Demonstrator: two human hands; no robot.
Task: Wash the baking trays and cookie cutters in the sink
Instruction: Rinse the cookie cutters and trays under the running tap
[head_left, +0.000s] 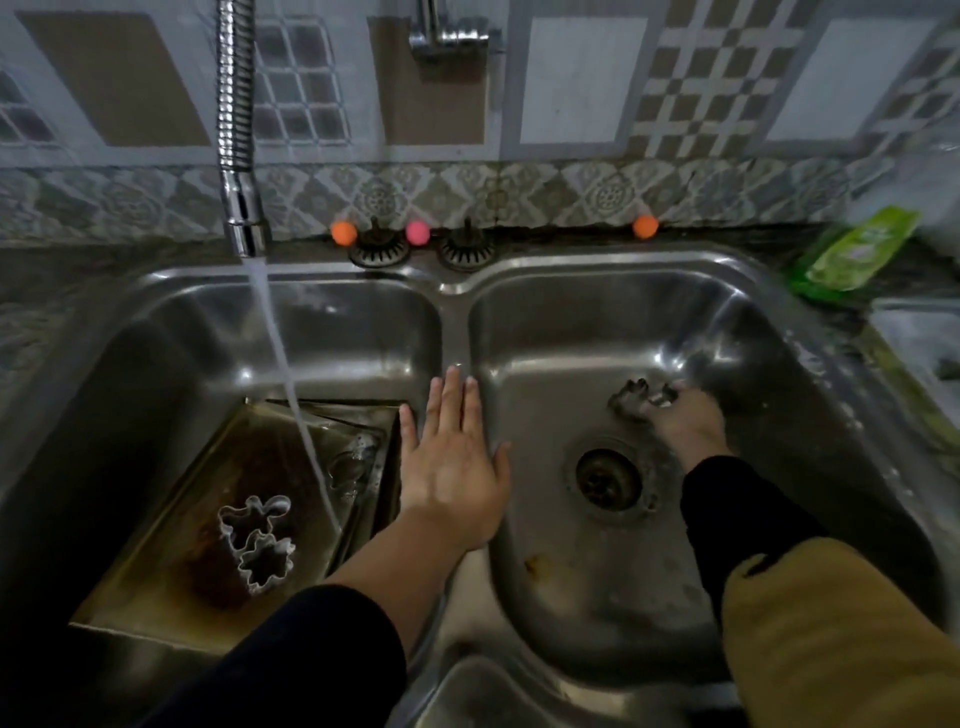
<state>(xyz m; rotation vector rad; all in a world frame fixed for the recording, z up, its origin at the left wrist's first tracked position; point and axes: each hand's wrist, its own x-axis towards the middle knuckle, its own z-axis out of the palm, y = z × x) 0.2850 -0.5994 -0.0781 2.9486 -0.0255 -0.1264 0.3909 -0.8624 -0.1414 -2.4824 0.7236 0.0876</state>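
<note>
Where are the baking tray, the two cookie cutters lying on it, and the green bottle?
baking tray (156, 587): head view, on its stained floor in the left basin.
cookie cutters (257, 543): head view, on the metal where the two cutters meet.
green bottle (857, 254): head view, on the middle of its body.

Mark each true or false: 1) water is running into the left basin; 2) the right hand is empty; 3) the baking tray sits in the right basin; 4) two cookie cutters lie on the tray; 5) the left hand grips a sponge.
1) True: the stream of water from the tap falls into the left basin.
2) False: the right hand holds a cookie cutter in the right basin.
3) False: the baking tray lies in the left basin.
4) True: two cutters lie on the tray.
5) False: the left hand is open and flat over the divider, holding nothing.
</note>
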